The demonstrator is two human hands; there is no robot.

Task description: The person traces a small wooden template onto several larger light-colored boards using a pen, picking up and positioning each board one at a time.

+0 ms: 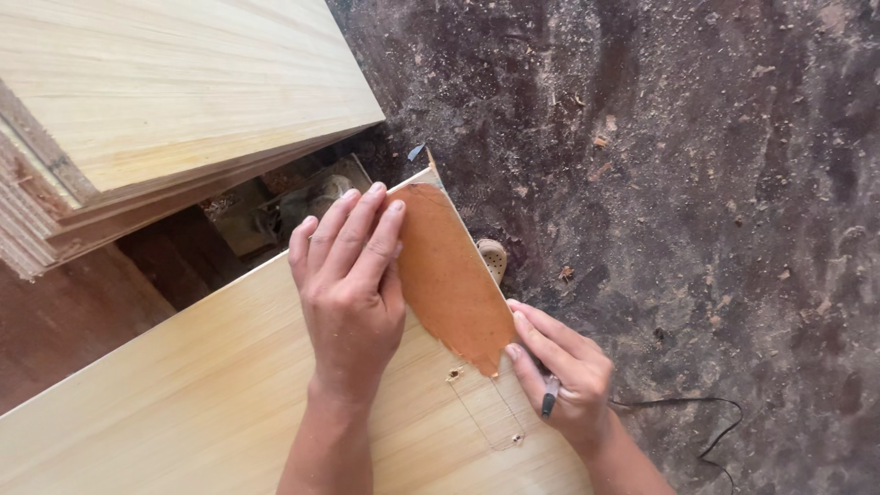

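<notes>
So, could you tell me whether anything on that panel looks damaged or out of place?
Yes. At the corner of the pale wood panel an orange-brown patch shows with a ragged lower edge, as if the light surface were missing there. The left hand presses beside it; the right hand touches its lower tip, with a dark pen-like object.

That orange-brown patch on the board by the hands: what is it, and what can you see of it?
The orange-brown patch looks like a bared underlayer or backing where the pale wood-grain facing is gone; which one, I cannot tell. It is long and leaf-shaped, matte, with a ragged chipped lower end, running along the right edge of the pale board from its far corner. The left hand lies flat with fingertips at its upper left edge. The right hand, holding a dark pen-like tool, touches its lower tip.
</notes>
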